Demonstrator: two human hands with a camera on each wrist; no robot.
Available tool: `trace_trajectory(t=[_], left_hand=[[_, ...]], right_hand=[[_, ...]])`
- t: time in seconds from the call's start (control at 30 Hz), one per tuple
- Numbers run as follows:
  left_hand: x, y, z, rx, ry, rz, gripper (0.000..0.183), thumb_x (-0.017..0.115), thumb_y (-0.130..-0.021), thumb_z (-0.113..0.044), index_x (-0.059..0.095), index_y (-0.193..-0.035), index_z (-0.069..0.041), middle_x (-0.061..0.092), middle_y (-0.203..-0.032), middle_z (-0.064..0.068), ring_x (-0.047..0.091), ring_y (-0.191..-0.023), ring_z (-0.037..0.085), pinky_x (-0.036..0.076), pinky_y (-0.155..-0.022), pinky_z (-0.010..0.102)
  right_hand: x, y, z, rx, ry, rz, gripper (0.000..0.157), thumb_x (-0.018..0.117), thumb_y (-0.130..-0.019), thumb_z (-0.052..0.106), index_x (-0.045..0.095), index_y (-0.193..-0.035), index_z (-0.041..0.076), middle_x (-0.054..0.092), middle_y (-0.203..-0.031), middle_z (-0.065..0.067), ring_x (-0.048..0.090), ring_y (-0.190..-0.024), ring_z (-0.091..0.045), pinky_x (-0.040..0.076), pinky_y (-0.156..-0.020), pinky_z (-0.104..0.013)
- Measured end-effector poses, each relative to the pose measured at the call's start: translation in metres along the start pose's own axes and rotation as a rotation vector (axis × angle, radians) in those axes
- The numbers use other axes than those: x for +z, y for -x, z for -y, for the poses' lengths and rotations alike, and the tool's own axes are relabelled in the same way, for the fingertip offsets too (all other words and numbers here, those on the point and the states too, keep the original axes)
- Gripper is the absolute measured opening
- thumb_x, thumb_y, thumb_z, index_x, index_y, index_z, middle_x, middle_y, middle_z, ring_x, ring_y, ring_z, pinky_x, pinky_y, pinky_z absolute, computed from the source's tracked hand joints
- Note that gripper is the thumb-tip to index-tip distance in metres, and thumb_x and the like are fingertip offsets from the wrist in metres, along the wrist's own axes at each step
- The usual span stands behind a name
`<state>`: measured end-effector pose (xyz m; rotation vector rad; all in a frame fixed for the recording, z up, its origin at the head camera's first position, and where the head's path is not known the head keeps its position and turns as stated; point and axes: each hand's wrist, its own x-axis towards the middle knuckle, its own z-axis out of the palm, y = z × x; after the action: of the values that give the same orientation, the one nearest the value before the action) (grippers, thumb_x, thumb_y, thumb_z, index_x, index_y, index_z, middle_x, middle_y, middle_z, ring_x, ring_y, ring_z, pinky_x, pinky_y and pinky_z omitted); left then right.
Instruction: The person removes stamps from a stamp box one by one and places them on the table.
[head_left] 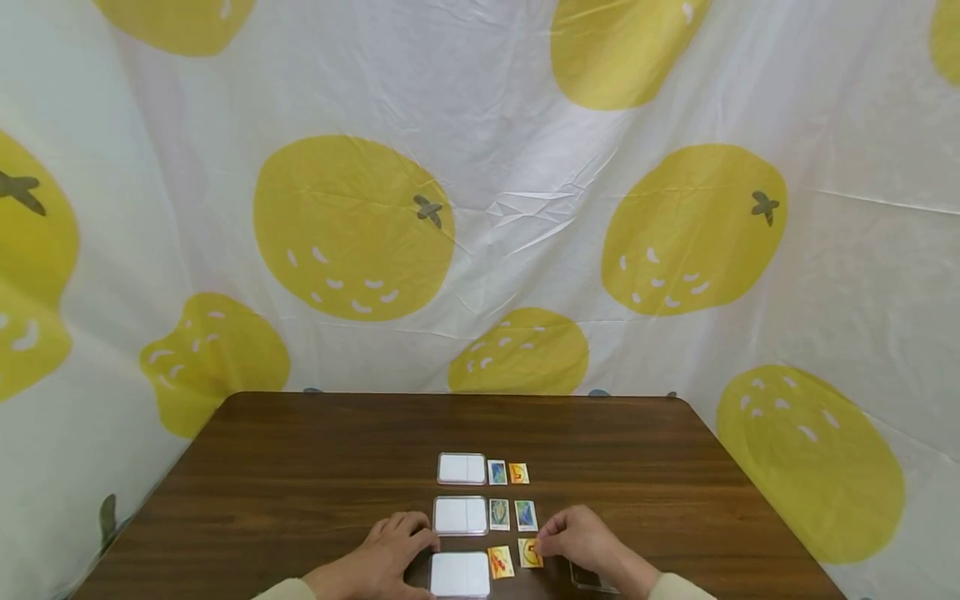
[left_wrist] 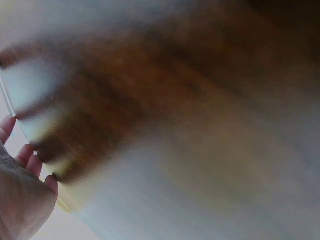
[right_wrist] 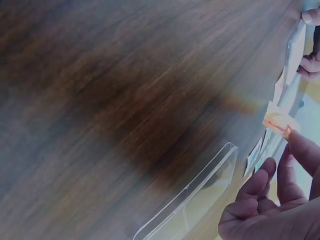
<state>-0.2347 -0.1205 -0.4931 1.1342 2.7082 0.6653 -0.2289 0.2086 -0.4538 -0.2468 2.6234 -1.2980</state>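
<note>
My right hand (head_left: pixel 585 537) pinches a small orange stamp (head_left: pixel 528 553) between thumb and forefinger; in the right wrist view the stamp (right_wrist: pixel 278 120) stands tilted over the tabletop. Beside it lies another orange stamp (head_left: pixel 501 562) with a red figure. My left hand (head_left: pixel 382 554) rests on the table, its thumb and fingers spread around the left side of the nearest white-backed clear case (head_left: pixel 461 575). In the left wrist view, the fingertips of the left hand (left_wrist: pixel 30 195) touch the surface. A middle case (head_left: pixel 460 515) lies just beyond its fingers.
A third case (head_left: pixel 461 469) lies farthest back. Right of it are a blue stamp (head_left: pixel 497 472) and an orange-yellow stamp (head_left: pixel 519 473). The middle row has a green stamp (head_left: pixel 499 514) and a blue-green stamp (head_left: pixel 526 515). A clear plastic cover (right_wrist: pixel 187 192) lies by my right wrist.
</note>
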Motion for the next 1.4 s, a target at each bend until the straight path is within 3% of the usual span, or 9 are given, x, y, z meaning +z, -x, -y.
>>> trace_trajectory(t=[0.4,0.6,1.27,1.4], left_hand=[[0.0023,-0.0008,0.0052,0.007,-0.005,-0.004,0.048,0.068,-0.085,-0.06,0.056,-0.118,-0.028,0.042,-0.131,0.002,0.041,-0.121,0.029,0.035,-0.095,0.061],[0.0013,-0.0002,0.0031,0.014,-0.004,-0.008,0.048,0.069,-0.086,-0.058,0.055,-0.118,-0.027,0.042,-0.131,0.004,0.041,-0.121,0.029,0.035,-0.094,0.061],[0.0028,0.0003,0.0067,0.041,0.004,-0.021,0.049,0.065,-0.087,-0.061,0.055,-0.119,-0.026,0.042,-0.131,0.005,0.041,-0.12,0.03,0.036,-0.093,0.062],[0.0013,-0.0006,0.0038,0.016,0.01,-0.003,0.048,0.068,-0.086,-0.059,0.055,-0.119,-0.026,0.042,-0.131,0.005,0.041,-0.121,0.029,0.035,-0.095,0.061]], right_hand=[[0.0055,-0.0044,-0.0012,-0.107,0.23,-0.052,0.013,0.078,-0.079,0.013,0.069,-0.069,0.012,0.058,-0.064,0.007,0.049,-0.058,-0.011,0.04,-0.053,-0.03],[0.0081,-0.0069,-0.0016,-0.104,0.339,-0.092,0.013,0.079,-0.075,0.015,0.068,-0.068,0.017,0.057,-0.063,0.01,0.047,-0.059,-0.01,0.038,-0.055,-0.03],[0.0068,-0.0068,-0.0013,-0.101,0.373,-0.139,0.013,0.082,-0.075,0.023,0.071,-0.077,0.018,0.063,-0.077,0.007,0.053,-0.068,-0.013,0.043,-0.063,-0.037],[0.004,-0.0052,0.0005,-0.104,0.355,-0.147,0.014,0.083,-0.075,0.022,0.072,-0.082,0.016,0.064,-0.083,0.004,0.055,-0.075,-0.015,0.045,-0.066,-0.04]])
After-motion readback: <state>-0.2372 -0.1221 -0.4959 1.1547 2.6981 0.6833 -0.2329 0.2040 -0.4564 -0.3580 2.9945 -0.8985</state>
